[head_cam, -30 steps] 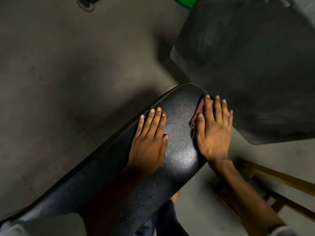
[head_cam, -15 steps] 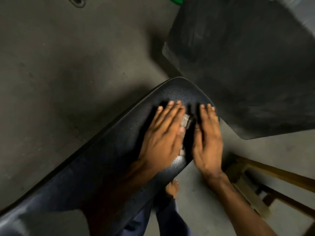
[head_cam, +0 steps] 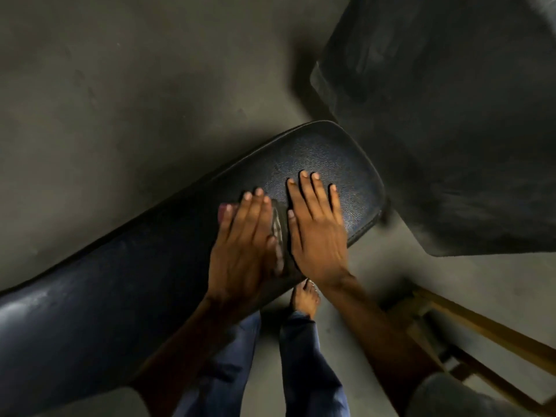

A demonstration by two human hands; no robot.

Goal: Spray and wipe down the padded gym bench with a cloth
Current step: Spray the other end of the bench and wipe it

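Observation:
The padded gym bench (head_cam: 331, 158) is dark blue-black vinyl and runs from lower left to its rounded end at centre right. My left hand (head_cam: 243, 245) lies flat on the pad and presses a small cloth (head_cam: 278, 227) under the palm. A reddish corner of the cloth shows by the little finger and a grey fold by the thumb. My right hand (head_cam: 316, 236) rests flat on the bare pad just to the right, fingers spread, holding nothing. No spray bottle is in view.
A thick dark rubber mat (head_cam: 451, 130) lies on the floor just beyond the bench's end at upper right. A wooden frame (head_cam: 481, 335) stands at lower right. My bare foot (head_cam: 305, 299) and blue trouser legs are below the bench edge. Grey concrete floor (head_cam: 120, 100) fills the left.
The cloth was under my right hand at the bench's right edge; it now lies under my left hand. Both hands have shifted left along the pad.

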